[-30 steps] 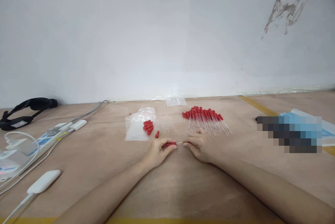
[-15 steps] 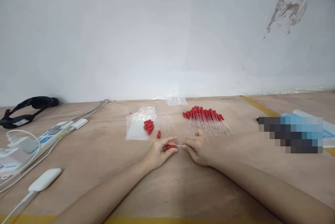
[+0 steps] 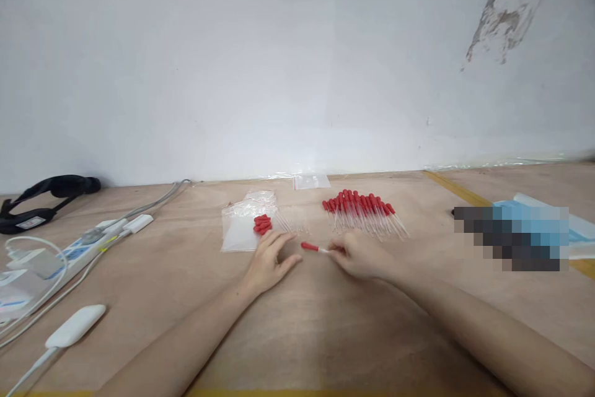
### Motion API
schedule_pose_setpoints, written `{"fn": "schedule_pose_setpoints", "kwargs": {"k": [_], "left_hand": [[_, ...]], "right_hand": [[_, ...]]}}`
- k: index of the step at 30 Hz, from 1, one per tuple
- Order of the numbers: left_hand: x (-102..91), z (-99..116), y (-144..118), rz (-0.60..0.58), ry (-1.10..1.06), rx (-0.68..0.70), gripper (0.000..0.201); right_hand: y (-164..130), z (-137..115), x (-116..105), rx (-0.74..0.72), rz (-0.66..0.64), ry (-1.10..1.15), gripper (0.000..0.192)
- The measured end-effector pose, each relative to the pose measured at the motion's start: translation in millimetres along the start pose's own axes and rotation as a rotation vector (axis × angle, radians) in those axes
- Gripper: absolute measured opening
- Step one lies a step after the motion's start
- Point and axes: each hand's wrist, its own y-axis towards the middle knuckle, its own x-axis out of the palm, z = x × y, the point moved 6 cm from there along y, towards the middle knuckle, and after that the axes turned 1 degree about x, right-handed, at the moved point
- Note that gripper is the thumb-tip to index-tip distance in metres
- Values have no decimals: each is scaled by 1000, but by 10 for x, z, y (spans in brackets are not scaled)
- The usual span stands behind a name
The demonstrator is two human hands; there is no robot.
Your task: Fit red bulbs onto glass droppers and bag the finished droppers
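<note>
Two hands rest on the brown table (image 3: pixel 325 322). Right hand (image 3: pixel 360 257) pinches the glass end of one red-bulbed dropper (image 3: pixel 312 248), held just above the surface between both hands. Left hand (image 3: pixel 268 261) lies released, fingers extended, touching nothing but the table, just beside loose red bulbs (image 3: pixel 263 224). Finished droppers (image 3: pixel 365 211) lie behind the right hand.
</note>
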Motion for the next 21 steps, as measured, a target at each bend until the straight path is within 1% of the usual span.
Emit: {"fn": "schedule_pose_setpoints", "kwargs": {"k": [2, 5, 7, 9, 13, 16, 18, 21], "left_hand": [[-48, -121, -9, 44, 89, -44, 25], [-26, -280, -34, 33, 129, -114, 16], [15, -344, -52, 15, 108, -142, 13], [51, -385, -68, 5, 70, -170, 12], [91, -434, -79, -10, 27, -233, 11], [82, -440, -61, 19, 49, -237, 11], [87, -452, -43, 31, 74, -237, 15], [127, -496, -20, 13, 100, -256, 17]], "right_hand": [[86, 153, -104, 147, 32, 52, 23], [274, 370, -241, 358, 178, -19, 27], [423, 467, -255, 465, 248, -141, 32], [574, 529, -183, 538, 249, -236, 37], [786, 575, 38, 596, 225, -294, 37], [832, 594, 160, 613, 207, -314, 31], [827, 607, 203, 617, 192, -319, 28], [809, 596, 214, 602, 178, -322, 28]]}}
